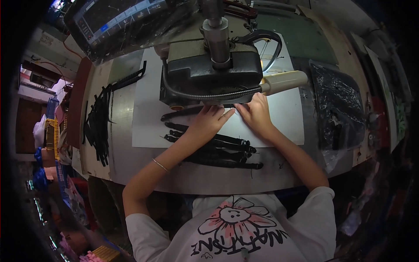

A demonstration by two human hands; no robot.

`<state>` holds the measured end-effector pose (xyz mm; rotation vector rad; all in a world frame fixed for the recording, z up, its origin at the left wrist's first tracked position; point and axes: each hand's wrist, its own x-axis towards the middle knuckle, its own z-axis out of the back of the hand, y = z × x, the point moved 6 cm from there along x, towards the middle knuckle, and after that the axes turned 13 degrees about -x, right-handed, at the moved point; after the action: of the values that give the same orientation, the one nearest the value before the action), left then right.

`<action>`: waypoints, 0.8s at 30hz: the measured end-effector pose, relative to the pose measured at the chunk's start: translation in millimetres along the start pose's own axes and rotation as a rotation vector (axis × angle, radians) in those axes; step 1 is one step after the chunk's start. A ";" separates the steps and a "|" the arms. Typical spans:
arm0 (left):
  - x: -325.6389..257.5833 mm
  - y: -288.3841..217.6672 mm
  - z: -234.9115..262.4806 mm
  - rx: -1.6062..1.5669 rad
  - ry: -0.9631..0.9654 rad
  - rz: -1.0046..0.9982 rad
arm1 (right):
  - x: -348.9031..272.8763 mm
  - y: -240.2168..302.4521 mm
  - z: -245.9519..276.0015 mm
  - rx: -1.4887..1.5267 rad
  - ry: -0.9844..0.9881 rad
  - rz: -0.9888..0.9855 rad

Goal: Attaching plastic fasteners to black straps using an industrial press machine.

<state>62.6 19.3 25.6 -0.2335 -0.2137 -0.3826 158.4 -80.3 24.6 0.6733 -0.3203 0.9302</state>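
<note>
A black strap [183, 112] lies across the white sheet, its right part running under the dark head of a sewing machine [214, 70]. My left hand [210, 123] holds the strap close below the machine head, fingers bent and thumb stretched toward the right. Beside it, my right hand [257, 114] grips the strap's right portion with thumb and fingers together. The machine head hides some fingertips and the needle area. Several more black straps [218, 155] lie in a loose row nearer to me, partly under my left forearm.
A heap of black strips [98, 122] lies at the table's left. To the right is a dark plastic bag [338, 107]. A cream lamp [286, 81] on a flexible metal neck juts out right of the machine head. A plastic-covered screen [118, 26] stands at the back left.
</note>
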 end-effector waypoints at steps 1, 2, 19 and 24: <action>0.5 -4.1 0.8 0.082 -0.004 0.003 | -0.6 -0.2 0.6 -0.002 -0.002 -0.002; 0.1 -8.3 1.2 0.111 0.000 0.006 | -1.4 -1.0 0.4 0.001 0.012 -0.019; 2.2 -13.4 -10.1 0.242 0.070 0.030 | -2.5 -15.8 -14.5 0.063 0.072 -0.073; -0.8 -15.5 -8.2 0.234 0.066 0.008 | -5.3 -10.6 -11.9 0.063 0.097 -0.109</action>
<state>57.2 3.4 20.4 0.0084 -0.1911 -0.3537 163.7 -80.2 8.7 0.6942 -0.1668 0.8683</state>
